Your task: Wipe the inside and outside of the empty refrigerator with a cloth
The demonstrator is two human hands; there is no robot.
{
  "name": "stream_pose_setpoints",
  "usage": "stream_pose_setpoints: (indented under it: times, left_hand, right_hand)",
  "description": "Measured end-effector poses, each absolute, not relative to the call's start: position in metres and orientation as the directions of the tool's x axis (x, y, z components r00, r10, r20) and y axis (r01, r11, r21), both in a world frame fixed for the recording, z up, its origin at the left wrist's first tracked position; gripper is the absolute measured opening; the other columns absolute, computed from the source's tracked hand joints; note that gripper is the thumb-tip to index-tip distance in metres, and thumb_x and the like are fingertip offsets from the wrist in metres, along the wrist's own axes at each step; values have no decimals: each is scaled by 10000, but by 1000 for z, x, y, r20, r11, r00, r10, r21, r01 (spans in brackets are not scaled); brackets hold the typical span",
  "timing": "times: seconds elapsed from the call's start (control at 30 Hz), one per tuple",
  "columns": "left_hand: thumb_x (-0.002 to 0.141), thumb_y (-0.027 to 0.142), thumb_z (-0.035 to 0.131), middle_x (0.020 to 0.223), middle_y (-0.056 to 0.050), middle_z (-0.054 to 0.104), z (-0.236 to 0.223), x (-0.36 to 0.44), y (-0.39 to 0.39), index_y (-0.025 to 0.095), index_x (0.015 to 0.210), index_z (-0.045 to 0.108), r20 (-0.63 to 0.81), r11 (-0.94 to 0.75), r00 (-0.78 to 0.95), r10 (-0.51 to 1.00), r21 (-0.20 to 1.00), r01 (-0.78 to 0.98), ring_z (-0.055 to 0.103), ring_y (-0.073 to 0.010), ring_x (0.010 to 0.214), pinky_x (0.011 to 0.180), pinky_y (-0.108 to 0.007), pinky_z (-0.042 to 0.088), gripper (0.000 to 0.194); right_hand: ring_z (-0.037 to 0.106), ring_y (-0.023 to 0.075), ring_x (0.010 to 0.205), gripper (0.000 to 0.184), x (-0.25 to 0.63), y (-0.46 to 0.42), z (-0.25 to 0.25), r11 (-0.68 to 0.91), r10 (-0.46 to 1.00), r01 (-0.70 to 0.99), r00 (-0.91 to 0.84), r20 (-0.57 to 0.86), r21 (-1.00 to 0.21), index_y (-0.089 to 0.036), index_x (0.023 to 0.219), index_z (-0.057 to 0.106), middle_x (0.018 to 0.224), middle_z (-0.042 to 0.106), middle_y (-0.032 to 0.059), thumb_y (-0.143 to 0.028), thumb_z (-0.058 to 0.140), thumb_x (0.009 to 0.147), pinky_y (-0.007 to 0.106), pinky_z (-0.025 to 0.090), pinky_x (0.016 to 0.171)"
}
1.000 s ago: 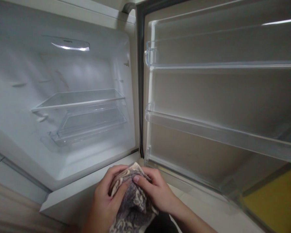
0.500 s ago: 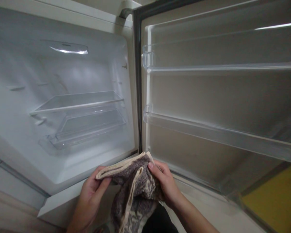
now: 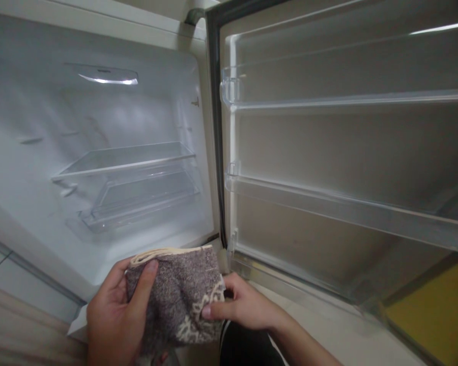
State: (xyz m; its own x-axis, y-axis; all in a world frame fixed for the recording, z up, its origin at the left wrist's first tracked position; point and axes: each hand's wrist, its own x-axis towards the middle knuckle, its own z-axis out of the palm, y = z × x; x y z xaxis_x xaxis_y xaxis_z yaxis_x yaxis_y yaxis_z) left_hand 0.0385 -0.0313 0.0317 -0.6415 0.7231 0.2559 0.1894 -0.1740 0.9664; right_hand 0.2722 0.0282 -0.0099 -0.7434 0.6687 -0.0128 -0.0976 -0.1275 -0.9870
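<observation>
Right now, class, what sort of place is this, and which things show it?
Probably a home kitchen, at an open refrigerator: its shelf, door rack and lit lamp suggest it.

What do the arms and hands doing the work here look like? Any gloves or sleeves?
They are a person's: the left hand and right hand are both bare, with no glove, ring or watch on the parts that show. No sleeve shows on the right forearm; the left forearm is mostly out of frame.
</observation>
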Motion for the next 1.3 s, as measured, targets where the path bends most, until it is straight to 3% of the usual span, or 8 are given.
stream_pose_setpoints:
  times: [0.17, 0.3, 0.43, 0.57, 0.7, 0.9, 1.13, 1.3]
  left_hand:
    - [849, 670, 821, 1080, -70, 830, 27, 32, -26, 201, 1204, 755, 95, -168, -637, 765, 984, -55, 790, -290, 1046, 890, -350, 675, 592]
    - [715, 649, 932, 1128, -136, 832, 16, 30, -25, 165, 1214, 757, -36, -85, -460, 887, 968, -238, 777, -357, 1134, 985, -438, 663, 717]
    - [761, 732, 855, 1228, -164, 818, 14, 20, -30, 205, 1355, 699, -35, -30, -235, 971, 963, -267, 791, -378, 1109, 917, -445, 673, 809]
    - [703, 601, 964, 1051, -107, 842, 21, 20, -35, 255, 1240, 665, -22, 18, -77, 997, 999, -50, 816, -321, 933, 798, -385, 671, 706]
    - [806, 617, 886, 930, -46, 825, 27, 36, -39, 266, 1076, 613, 53, -35, -166, 985, 993, 109, 799, -245, 821, 735, -315, 656, 520]
    - [838, 532, 855, 880, -27, 799, 29, 40, -47, 266, 908, 657, 298, -218, -266, 917, 931, 292, 792, -213, 807, 719, -239, 643, 339]
    - [944, 469, 736, 828, -27, 804, 40, 32, -45, 276, 871, 799, 434, -373, -7, 901, 782, 499, 796, -202, 766, 686, -201, 629, 215]
    - [1000, 417, 682, 875, -41, 812, 55, 39, -47, 299, 892, 833, 433, -466, 190, 881, 722, 512, 789, -197, 790, 738, -209, 641, 220]
  right_hand:
    - [583, 149, 871, 578, 266, 29, -5, -82, 807, -216, -587, 62, -973, -133, 1038, 759, 968, 690, 37, -639, 915, 806, 242, 474, 828]
    - [552, 148, 879, 460, 268, 29, 12, 142, 869, -134, -458, 188, -981, -140, 1051, 734, 953, 666, 25, -585, 791, 946, 233, 431, 811]
    - [510, 126, 807, 282, 279, 22, 29, 434, 777, 67, -534, 335, -898, -159, 851, 605, 828, 583, -1, -367, 673, 1031, 237, 351, 760]
    - [479, 113, 771, 205, 282, 14, 32, 607, 676, 120, -597, 432, -785, -177, 827, 494, 811, 524, -12, -184, 589, 1009, 241, 314, 735]
    - [503, 108, 770, 48, 279, 12, 28, 524, 711, 123, -609, 353, -843, -180, 915, 626, 831, 573, -20, -165, 668, 935, 226, 332, 723]
    - [491, 117, 779, 461, 280, 15, 36, 178, 744, -75, -642, 185, -981, -149, 1061, 772, 860, 609, 5, -597, 769, 952, 224, 363, 704]
    - [460, 92, 690, 484, 266, 20, 28, 3, 738, -187, -663, 128, -982, -131, 908, 734, 746, 568, -6, -599, 859, 887, 216, 345, 653]
    - [496, 100, 721, 332, 262, 13, 24, 137, 808, -170, -551, 210, -976, -125, 891, 727, 781, 628, 7, -431, 856, 891, 218, 388, 688]
